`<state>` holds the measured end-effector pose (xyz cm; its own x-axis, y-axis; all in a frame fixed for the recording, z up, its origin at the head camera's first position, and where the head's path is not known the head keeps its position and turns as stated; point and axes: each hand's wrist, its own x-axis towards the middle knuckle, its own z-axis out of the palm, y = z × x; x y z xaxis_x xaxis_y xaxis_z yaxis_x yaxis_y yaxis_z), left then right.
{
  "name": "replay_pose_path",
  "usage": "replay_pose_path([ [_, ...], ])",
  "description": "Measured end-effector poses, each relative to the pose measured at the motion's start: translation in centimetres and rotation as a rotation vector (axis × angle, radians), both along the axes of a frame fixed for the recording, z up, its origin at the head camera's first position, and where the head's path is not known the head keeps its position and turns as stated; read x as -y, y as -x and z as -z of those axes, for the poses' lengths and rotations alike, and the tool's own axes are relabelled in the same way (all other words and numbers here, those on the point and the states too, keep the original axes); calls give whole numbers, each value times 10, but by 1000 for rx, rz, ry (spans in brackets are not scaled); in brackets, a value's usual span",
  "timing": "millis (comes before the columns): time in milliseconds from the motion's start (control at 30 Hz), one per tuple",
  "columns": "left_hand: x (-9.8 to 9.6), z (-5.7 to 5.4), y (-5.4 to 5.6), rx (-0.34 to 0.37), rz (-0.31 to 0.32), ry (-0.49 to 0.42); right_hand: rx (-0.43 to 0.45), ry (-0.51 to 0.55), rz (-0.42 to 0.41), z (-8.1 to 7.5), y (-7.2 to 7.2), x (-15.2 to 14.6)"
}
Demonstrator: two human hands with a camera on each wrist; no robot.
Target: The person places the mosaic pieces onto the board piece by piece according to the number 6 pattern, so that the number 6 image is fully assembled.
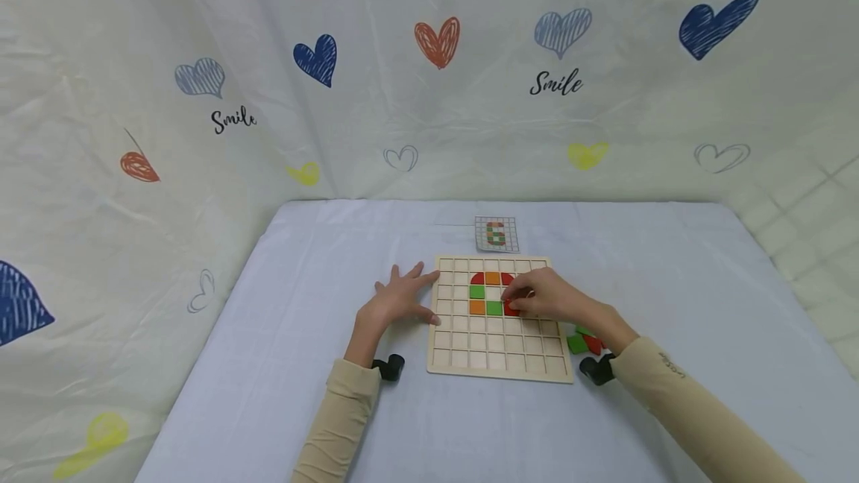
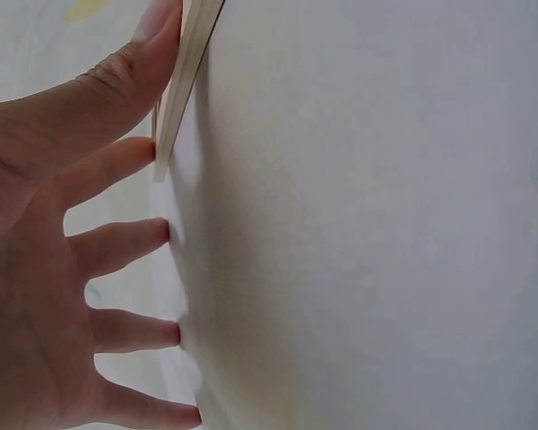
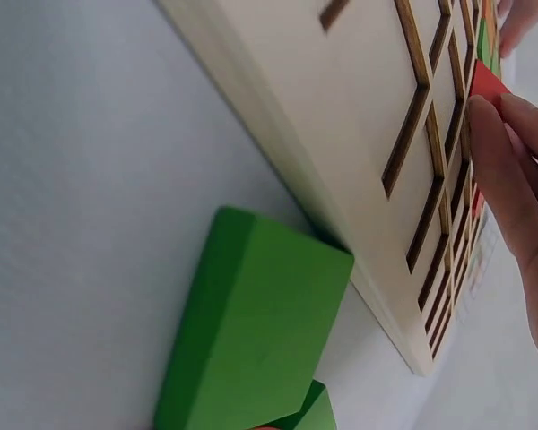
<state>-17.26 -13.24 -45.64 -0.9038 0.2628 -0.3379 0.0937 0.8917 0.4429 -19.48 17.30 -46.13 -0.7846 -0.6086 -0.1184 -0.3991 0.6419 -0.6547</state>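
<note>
A red block is pinched by the right hand at the wooden board, just right of centre in the head view. The board's left edge is touched by the left hand, whose fingers are spread wide. Loose blocks, green and red, are seen near the board's lower right corner; a printed card is placed above the board.

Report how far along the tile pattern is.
Done, it seems: coloured tiles sit in upper and middle rows of the board. In hand: the right hand pinches a red tile at the board, while the left hand touches its left edge. Left: the card appears to show further rows, so the loose tiles beside the board probably remain to place.
</note>
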Motion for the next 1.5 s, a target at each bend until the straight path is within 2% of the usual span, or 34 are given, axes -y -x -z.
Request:
replay_pose_path([
  [333, 0, -1, 1, -5, 6, -4, -51, -4, -14, -1, -1, -1],
  [800, 0, -4, -1, 0, 0, 3, -16, 2, 35, -1, -7, -11],
  [1067, 0, -2, -1, -3, 9, 2, -57, 24, 55, -4, -15, -26],
  [1500, -1, 1, 0, 0, 2, 6, -99, -30, 111, -13, -30, -59],
])
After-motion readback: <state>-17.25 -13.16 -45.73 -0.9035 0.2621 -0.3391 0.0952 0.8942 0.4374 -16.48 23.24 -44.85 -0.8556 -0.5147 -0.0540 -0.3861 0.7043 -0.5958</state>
